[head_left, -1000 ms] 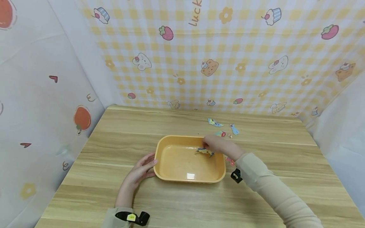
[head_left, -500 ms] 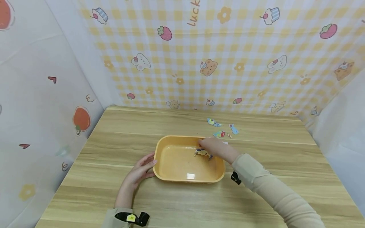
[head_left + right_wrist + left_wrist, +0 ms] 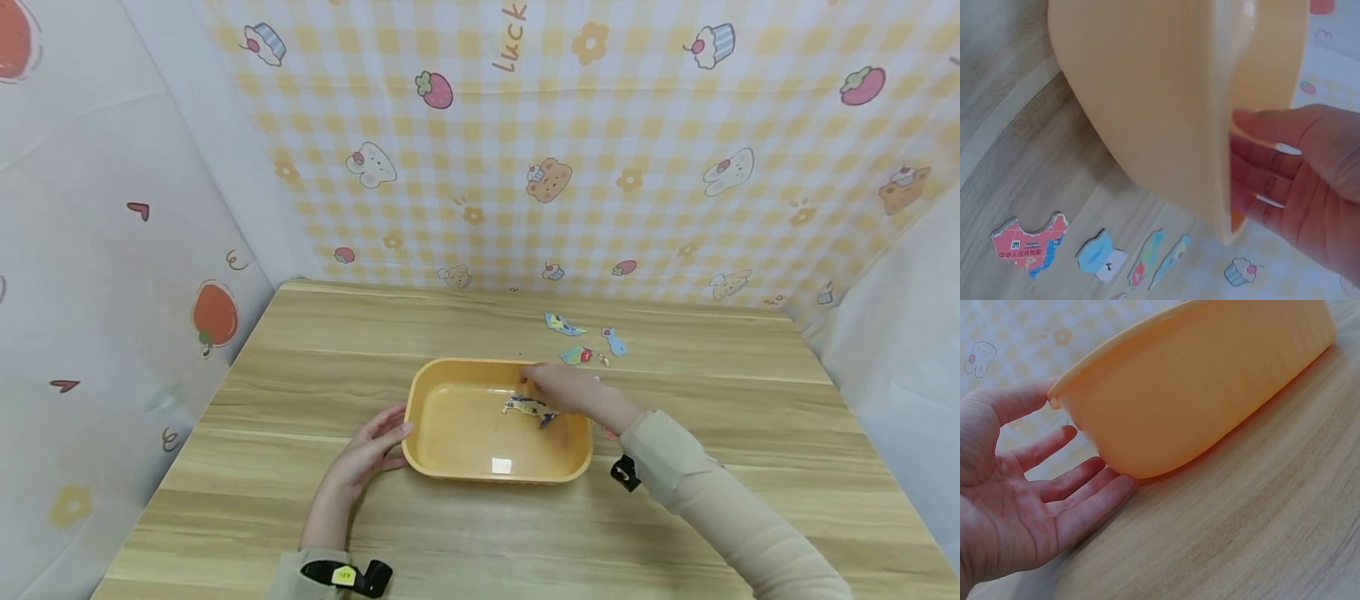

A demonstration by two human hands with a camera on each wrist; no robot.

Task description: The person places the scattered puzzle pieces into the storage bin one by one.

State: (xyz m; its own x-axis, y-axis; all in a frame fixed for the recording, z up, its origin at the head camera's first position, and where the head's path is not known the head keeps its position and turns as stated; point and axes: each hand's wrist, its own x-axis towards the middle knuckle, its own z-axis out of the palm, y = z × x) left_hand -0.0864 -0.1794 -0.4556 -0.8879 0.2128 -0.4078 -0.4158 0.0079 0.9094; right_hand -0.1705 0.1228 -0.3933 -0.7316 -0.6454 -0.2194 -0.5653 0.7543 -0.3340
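Observation:
A yellow plastic basin (image 3: 457, 442) stands on the wooden table in the head view. My left hand (image 3: 363, 454) holds its left end, thumb at the rim and the other fingertips against the outer wall, as the left wrist view shows. My right hand (image 3: 566, 387) reaches over the basin's back right corner. A flat, irregular puzzle piece (image 3: 529, 407), cream with dark blue edges, shows inside the basin just below that hand, which appears to pinch it. The basin wall partly hides the right fingertips in the right wrist view, so the contact itself is not visible.
Several loose puzzle pieces lie behind and right of the basin, among them a blue-yellow piece (image 3: 564, 324), a light blue piece (image 3: 614, 342) and a green-red piece (image 3: 577, 356). A red map piece (image 3: 1025, 247) lies by the basin's right side. Patterned cloth surrounds the table.
The puzzle piece has shifted slightly left and towards the front inside the basin and turned a little. My right hand moved slightly left, then stayed near the corner. The left hand keeps its place.

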